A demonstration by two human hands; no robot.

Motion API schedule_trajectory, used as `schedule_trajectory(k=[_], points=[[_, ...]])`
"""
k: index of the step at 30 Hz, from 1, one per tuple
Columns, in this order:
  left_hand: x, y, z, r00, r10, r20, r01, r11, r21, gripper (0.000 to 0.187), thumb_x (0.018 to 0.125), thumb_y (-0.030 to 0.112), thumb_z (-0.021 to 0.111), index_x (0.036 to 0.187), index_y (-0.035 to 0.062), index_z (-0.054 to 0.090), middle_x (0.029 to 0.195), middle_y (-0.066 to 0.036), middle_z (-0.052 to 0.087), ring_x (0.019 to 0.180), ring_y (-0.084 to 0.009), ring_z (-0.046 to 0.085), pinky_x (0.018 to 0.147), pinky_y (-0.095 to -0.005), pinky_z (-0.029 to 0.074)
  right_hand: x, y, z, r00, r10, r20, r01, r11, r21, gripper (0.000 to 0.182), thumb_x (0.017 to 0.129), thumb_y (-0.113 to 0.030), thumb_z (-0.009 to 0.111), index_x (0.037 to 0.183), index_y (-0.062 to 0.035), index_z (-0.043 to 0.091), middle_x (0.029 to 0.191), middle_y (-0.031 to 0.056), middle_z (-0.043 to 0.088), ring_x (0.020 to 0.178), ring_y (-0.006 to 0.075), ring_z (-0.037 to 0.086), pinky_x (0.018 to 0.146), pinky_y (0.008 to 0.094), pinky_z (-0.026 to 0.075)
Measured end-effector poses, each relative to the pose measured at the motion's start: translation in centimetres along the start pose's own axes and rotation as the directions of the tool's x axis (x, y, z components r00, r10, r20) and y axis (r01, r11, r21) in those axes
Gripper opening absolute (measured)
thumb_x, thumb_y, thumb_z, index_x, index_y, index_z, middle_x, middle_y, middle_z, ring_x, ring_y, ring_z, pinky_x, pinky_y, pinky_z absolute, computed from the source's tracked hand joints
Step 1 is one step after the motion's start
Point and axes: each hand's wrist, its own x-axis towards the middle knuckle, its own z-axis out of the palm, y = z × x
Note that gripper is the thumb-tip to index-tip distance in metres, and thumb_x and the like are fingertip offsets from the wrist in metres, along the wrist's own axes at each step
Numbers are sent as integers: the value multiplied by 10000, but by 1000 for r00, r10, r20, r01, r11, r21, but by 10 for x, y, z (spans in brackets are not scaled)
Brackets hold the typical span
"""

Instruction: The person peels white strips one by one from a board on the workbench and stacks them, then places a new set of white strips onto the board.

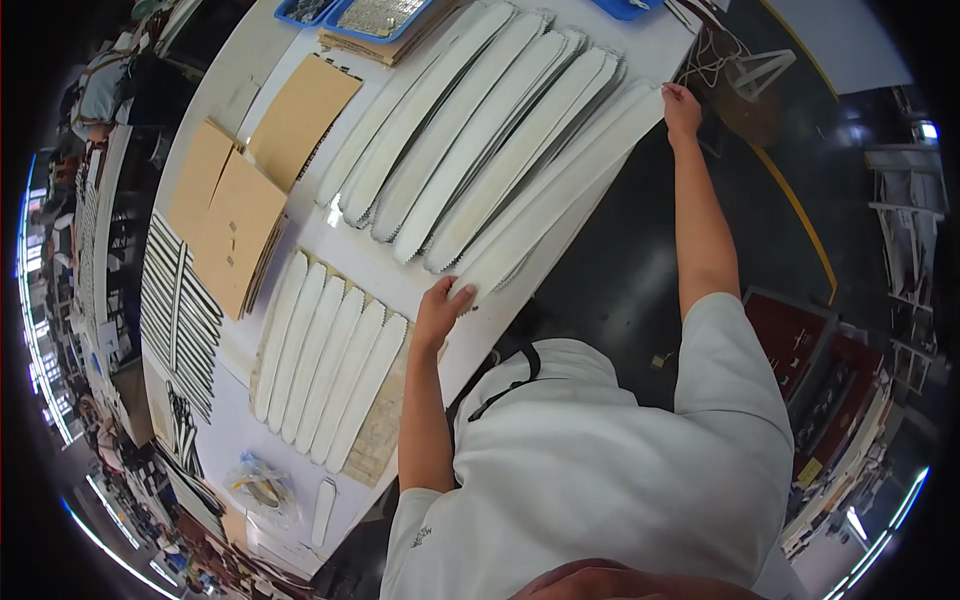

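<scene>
The person is leaning over the desk [640, 45] and stretching both arms wide, one hand at each end of a long white blade [560, 195]. That spread looks deliberate: a strip this long would likely sag or swing if held at one point, so taking both tips keeps it level. The left hand [440, 310] is curling over the near tip, fingers on top of it. The right hand [681, 105] is pinching the far tip, right at the desk's far corner. The blade is lying along the desk's right edge, the outermost in a fan of similar long blades [470, 140] overlapping side by side, each resting partly on its neighbour. It is looking pale, flat and slim, rounded at both tips, with a fine row of teeth showing along the near end. Whether it is lifted clear of the desk or just touching cannot be told from here. Further along, toward the desk's near end, a row of shorter blades [325, 365] is sitting in neat order, and brown cardboard sheets [240, 220] are lying by the left edge. Blue trays [345, 12] are waiting at the far edge.
</scene>
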Motion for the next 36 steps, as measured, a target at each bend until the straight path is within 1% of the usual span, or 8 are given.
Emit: schedule_trajectory(k=[4,6,9,15,22,28,31,36], points=[[3,-12,13,958,77,-277,21,943,333,402,864,323,657,1132,31,588,812,-91,675,753,-208,662,669,-313,498,6,-5,26,949,-308,-58,222,792,-568,283,834,-164,603,1100,-85,657,1034,116,664,878,287,642,806,382,493],[-21,-24,2,925,176,-337,44,831,555,378,860,317,658,1119,48,601,824,-91,688,777,-222,680,673,-325,507,-42,-34,46,931,-358,70,362,883,-300,249,859,-176,571,1077,-83,647,1043,105,663,873,268,645,782,382,499],[-63,-71,-36,817,-74,-572,190,971,146,225,864,227,632,1016,62,652,835,-92,693,759,-211,668,663,-327,508,-191,-76,92,809,-350,471,331,935,127,157,896,-102,562,1013,-58,656,832,89,683,706,177,646,653,288,505],[-185,-217,-143,302,38,-953,347,926,147,241,859,172,615,1053,31,642,946,-128,667,842,-231,643,754,-339,500,-457,-107,159,40,-265,963,192,948,253,381,791,-190,677,1127,-33,587,1039,101,639,815,259,643,764,371,519],[-248,-313,-220,181,91,-979,631,753,186,496,855,265,620,1276,28,504,1336,-214,459,1226,-371,447,1023,-449,362,-538,-130,179,135,-181,974,792,611,3,502,743,-214,733,1139,-46,476,1067,137,540,1008,312,549,807,424,494],[-240,-306,-242,109,-199,-974,684,726,-72,635,838,432,600,1338,73,445,1402,-191,394,1261,-347,425,1006,-468,374,-533,-96,183,59,-205,977,534,833,143,243,740,-136,716,902,-20,577,770,107,617,726,264,634,679,376,530],[-241,-299,-243,102,-252,-962,702,704,-110,641,840,449,597,1362,124,415,1429,-130,374,1263,-314,434,989,-570,340,-512,-108,163,-53,212,976,-53,975,-215,157,763,-121,703,826,-20,602,714,53,581,635,161,606,564,309,530],[-239,-301,-249,126,-286,-950,724,681,-109,667,835,461,609,1378,135,401,1446,-119,362,1286,-309,407,989,-611,309,-511,-117,151,-47,163,985,0,987,-163,184,802,-135,685,910,-12,601,740,37,577,601,112,585,507,262,519]])
